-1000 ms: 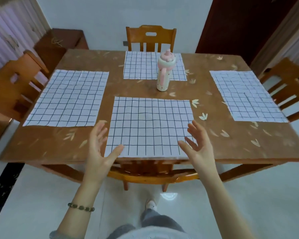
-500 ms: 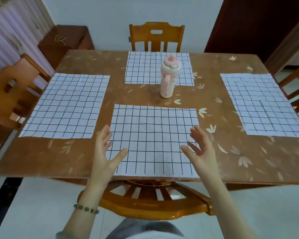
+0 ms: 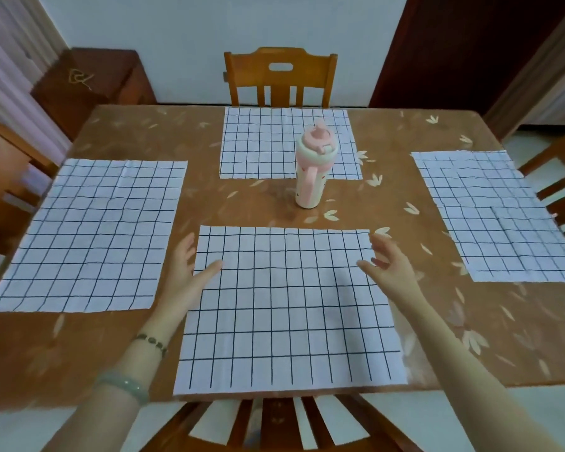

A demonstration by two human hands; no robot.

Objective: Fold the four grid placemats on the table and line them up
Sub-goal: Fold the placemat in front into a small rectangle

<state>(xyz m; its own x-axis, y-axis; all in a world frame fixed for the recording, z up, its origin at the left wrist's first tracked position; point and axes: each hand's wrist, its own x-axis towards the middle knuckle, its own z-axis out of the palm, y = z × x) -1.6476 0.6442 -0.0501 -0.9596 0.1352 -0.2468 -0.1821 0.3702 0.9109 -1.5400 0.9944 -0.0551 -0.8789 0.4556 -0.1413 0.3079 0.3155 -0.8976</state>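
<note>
Several white placemats with black grid lines lie flat and unfolded on the brown table point(image 3: 248, 203). The near placemat point(image 3: 287, 308) lies right in front of me, a left placemat point(image 3: 88, 236) at the left edge, a far placemat point(image 3: 261, 141) by the far chair, and a right placemat point(image 3: 496, 216) at the right. My left hand point(image 3: 190, 275) is open at the near placemat's far-left corner, thumb over the cloth. My right hand point(image 3: 388, 269) is open at its far-right corner. Neither hand grips anything.
A pink and white bottle point(image 3: 312, 172) stands upright between the near and far placemats, overlapping the far one's front edge. Wooden chairs stand at the far side point(image 3: 279, 76), the near side point(image 3: 274, 422), the left and the right. A dark cabinet point(image 3: 92, 83) sits back left.
Both hands have moved forward from the near placemat's front part to its far corners. The view has come closer to the table.
</note>
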